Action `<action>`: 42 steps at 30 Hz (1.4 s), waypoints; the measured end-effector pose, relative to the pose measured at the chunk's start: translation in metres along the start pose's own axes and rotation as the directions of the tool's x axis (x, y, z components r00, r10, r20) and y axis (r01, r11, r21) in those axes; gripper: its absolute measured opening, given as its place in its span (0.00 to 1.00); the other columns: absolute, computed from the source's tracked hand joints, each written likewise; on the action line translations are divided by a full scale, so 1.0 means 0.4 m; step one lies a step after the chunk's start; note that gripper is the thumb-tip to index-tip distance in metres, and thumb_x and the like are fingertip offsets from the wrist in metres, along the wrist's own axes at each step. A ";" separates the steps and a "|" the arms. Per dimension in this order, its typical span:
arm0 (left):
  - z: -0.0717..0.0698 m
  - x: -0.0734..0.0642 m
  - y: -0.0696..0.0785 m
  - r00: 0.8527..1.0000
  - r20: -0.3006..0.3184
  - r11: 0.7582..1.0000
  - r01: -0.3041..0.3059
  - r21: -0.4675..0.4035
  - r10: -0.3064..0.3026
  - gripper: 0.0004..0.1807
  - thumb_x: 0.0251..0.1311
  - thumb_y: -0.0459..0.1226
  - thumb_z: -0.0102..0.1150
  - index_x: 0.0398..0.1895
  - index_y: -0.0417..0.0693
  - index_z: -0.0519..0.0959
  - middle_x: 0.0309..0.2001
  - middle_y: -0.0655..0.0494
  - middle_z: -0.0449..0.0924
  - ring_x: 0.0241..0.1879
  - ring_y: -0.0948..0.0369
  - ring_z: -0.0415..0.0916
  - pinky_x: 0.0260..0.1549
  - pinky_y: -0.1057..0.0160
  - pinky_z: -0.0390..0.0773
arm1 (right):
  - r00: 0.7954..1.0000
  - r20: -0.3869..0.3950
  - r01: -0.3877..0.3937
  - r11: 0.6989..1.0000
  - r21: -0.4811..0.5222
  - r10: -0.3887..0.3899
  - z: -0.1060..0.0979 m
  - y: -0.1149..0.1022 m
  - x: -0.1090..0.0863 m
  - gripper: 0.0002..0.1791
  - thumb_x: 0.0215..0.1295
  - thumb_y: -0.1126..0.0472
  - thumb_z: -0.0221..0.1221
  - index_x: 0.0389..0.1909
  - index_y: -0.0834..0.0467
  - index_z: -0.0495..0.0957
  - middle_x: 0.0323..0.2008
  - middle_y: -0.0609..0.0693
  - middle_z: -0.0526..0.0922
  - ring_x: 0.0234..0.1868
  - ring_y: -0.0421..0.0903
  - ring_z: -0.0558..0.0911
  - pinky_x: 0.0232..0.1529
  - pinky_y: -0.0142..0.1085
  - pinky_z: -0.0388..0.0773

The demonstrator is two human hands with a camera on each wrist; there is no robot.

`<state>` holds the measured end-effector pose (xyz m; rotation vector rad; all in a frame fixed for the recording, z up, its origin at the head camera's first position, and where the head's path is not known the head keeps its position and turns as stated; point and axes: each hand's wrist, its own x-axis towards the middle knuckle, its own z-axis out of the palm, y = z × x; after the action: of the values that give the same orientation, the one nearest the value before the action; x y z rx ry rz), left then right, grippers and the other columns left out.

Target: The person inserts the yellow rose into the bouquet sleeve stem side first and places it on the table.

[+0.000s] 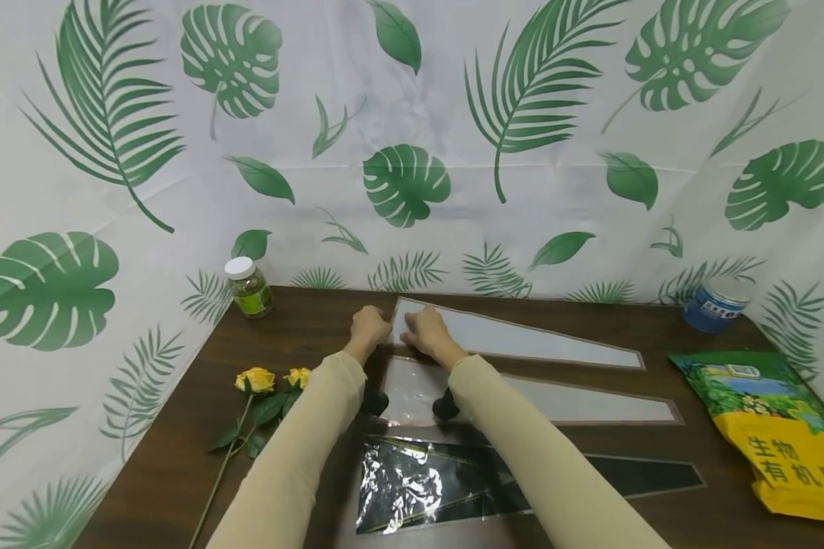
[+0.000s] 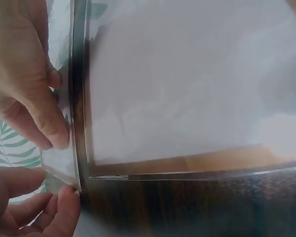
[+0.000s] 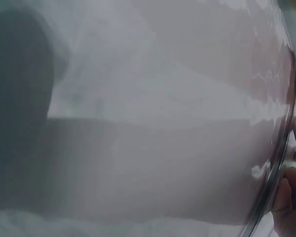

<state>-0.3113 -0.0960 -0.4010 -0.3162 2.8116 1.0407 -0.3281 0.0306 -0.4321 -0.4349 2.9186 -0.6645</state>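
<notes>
At the back of the table, a tapered white flower sleeve (image 1: 522, 335) with a clear, brown-edged border lies with its wide end to the left. My left hand (image 1: 369, 328) pinches the corner of that wide end between thumb and fingers, as the left wrist view shows. Close beside it, my right hand (image 1: 426, 332) bends over the sleeve, thumb and finger pinching its clear edge. Both hands' fingers (image 3: 283, 195) appear at the rim of the film in the right wrist view. A second pale sleeve (image 1: 584, 400) lies under my forearms, nearer me.
A black glossy sleeve (image 1: 405, 480) lies at the front. Yellow roses (image 1: 254, 380) with long stems rest on the left, partly behind my sleeve. A white-capped jar (image 1: 249, 287) stands back left, a blue can (image 1: 717, 303) back right, with a yellow-green fertilizer bag (image 1: 776, 435) before it.
</notes>
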 end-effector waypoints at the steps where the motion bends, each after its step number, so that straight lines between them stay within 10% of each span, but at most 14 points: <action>1: -0.003 0.002 0.003 1.000 0.004 1.000 0.004 0.005 -0.004 0.22 0.55 0.31 0.55 0.56 0.38 0.75 0.56 0.41 0.75 0.57 0.46 0.71 0.54 0.52 0.73 | 1.000 -0.002 -0.005 1.000 0.015 0.005 0.001 0.000 0.000 0.28 0.61 0.57 0.62 0.62 0.60 0.70 0.61 0.69 0.64 0.61 0.62 0.67 0.61 0.49 0.68; 10: 0.069 0.134 -0.058 0.999 0.030 1.000 -0.014 -0.018 0.015 0.14 0.47 0.33 0.58 0.39 0.45 0.84 0.45 0.47 0.82 0.47 0.49 0.76 0.45 0.57 0.77 | 1.000 -0.019 0.009 0.997 0.076 -0.008 0.006 0.019 0.001 0.28 0.59 0.58 0.64 0.61 0.60 0.71 0.53 0.65 0.69 0.52 0.57 0.71 0.56 0.45 0.70; 17: 0.036 0.020 -0.006 0.999 0.010 0.989 0.032 -0.142 -0.031 0.11 0.55 0.32 0.57 0.40 0.40 0.84 0.49 0.44 0.79 0.50 0.50 0.75 0.48 0.61 0.76 | 0.991 -0.083 0.109 0.988 0.107 -0.101 0.013 0.047 -0.001 0.26 0.56 0.62 0.64 0.57 0.63 0.74 0.42 0.62 0.74 0.44 0.53 0.72 0.48 0.43 0.72; 22: 0.056 0.018 -0.008 0.997 0.036 0.892 0.072 -0.445 -0.063 0.09 0.55 0.29 0.61 0.38 0.31 0.81 0.52 0.36 0.72 0.31 0.58 0.81 0.28 0.70 0.81 | 0.950 -0.236 0.256 0.943 0.214 -0.204 0.090 0.158 0.077 0.21 0.60 0.57 0.58 0.55 0.56 0.78 0.24 0.49 0.79 0.28 0.44 0.73 0.28 0.32 0.69; 26: 0.071 0.011 -0.001 0.997 0.022 0.871 0.071 -0.487 -0.069 0.10 0.55 0.31 0.63 0.37 0.31 0.80 0.53 0.36 0.71 0.24 0.63 0.78 0.28 0.71 0.81 | 0.980 -0.198 0.102 0.875 0.474 -0.007 0.110 0.188 0.105 0.21 0.67 0.48 0.54 0.55 0.53 0.78 0.39 0.48 0.84 0.37 0.42 0.79 0.37 0.30 0.75; 29: 0.079 0.004 0.002 0.998 0.002 0.882 0.050 -0.469 -0.056 0.11 0.54 0.33 0.63 0.37 0.32 0.80 0.52 0.37 0.73 0.24 0.64 0.77 0.29 0.70 0.81 | 0.982 -0.083 -0.090 0.800 0.593 0.172 0.024 0.100 0.020 0.22 0.68 0.53 0.54 0.58 0.59 0.74 0.55 0.56 0.78 0.46 0.46 0.77 0.47 0.32 0.74; 35: 0.090 -0.007 0.000 0.999 -0.004 0.858 0.028 -0.512 -0.035 0.11 0.54 0.32 0.64 0.36 0.31 0.79 0.46 0.39 0.75 0.22 0.65 0.74 0.28 0.70 0.81 | 0.958 -0.147 -0.096 0.757 0.646 0.247 -0.012 0.047 -0.036 0.19 0.64 0.60 0.59 0.52 0.66 0.77 0.51 0.60 0.80 0.42 0.48 0.77 0.36 0.24 0.71; 42: 0.093 -0.005 -0.003 1.000 0.013 0.821 0.027 -0.570 -0.024 0.11 0.60 0.36 0.60 0.38 0.33 0.78 0.43 0.44 0.74 0.23 0.65 0.74 0.25 0.71 0.80 | 0.933 -0.206 -0.084 0.735 0.673 0.296 0.008 0.054 -0.033 0.15 0.61 0.67 0.58 0.49 0.64 0.80 0.52 0.58 0.80 0.57 0.51 0.75 0.57 0.40 0.71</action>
<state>-0.3073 -0.0722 -0.4296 -0.4001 2.4063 1.8624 -0.3202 0.0518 -0.4437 0.0679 2.6480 -1.7606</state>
